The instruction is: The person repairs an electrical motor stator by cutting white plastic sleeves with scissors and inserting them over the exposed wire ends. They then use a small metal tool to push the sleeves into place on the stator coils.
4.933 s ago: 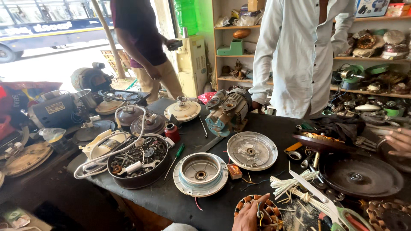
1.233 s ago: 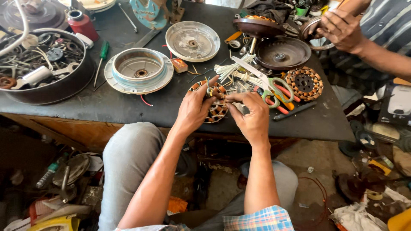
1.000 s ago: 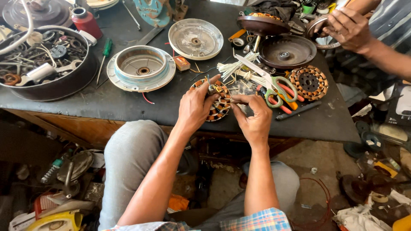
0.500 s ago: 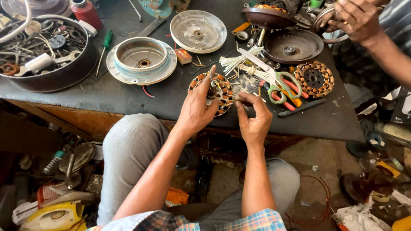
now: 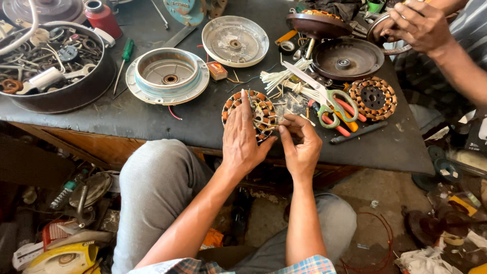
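Knees in grey trousers sit closest, tucked under the front edge of the dark workbench (image 5: 152, 122). Just above them the left hand (image 5: 242, 137) lies flat and spread over the wound stator (image 5: 248, 112), fingers extended across its copper coils and pressing it down on the bench near the front edge. The right hand (image 5: 300, 144) is curled just beside it, thumb and forefinger pinched together on what looks like a thin wire lead coming off the winding; I cannot tell whether anything else is held.

From how it lies, the stator already carries its coils all around the ring, so the winding itself seems done, while loose wire ends sticking out suggest the tidying and connecting of leads is unfinished. It is out of any housing.

A little further right lie the green-handled scissors (image 5: 329, 96) and red-handled pliers (image 5: 339, 114), a bundle of pale sleeving strips (image 5: 279, 77), and a second stator (image 5: 374, 97), also bare. Left of centre stands an open white motor cover (image 5: 167, 76), with a green screwdriver (image 5: 124, 56) and a dark bowl of scrap parts (image 5: 71, 91) beyond it. Further back rest a flat round plate (image 5: 235, 40) and a dark brown housing (image 5: 347, 58). At the far right another person's hand (image 5: 418, 25) grips a round part.
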